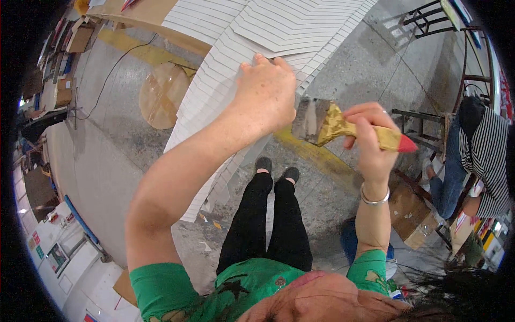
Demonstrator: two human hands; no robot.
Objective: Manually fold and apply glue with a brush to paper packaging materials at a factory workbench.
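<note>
My right hand [373,134] is closed around the yellow handle of a wide paintbrush [335,124]. The handle ends in a red tip, and the brush's dark bristle end points left, towards my other hand. My left hand [266,90] lies on a spread of overlapping white paper sheets [212,88], fingers apart and pressing near the edge of an upper layer. The sheets are fanned in narrow, even steps and hang down towards me over the near side. Whether the bristles touch anything cannot be made out.
A brown table [145,13] bears the far end of the sheets. On the floor stands a round, tape-crossed piece [163,95], with a black cable nearby. At the right are a cardboard box [410,212], dark metal stools [421,123] and a seated person in a striped top [488,155].
</note>
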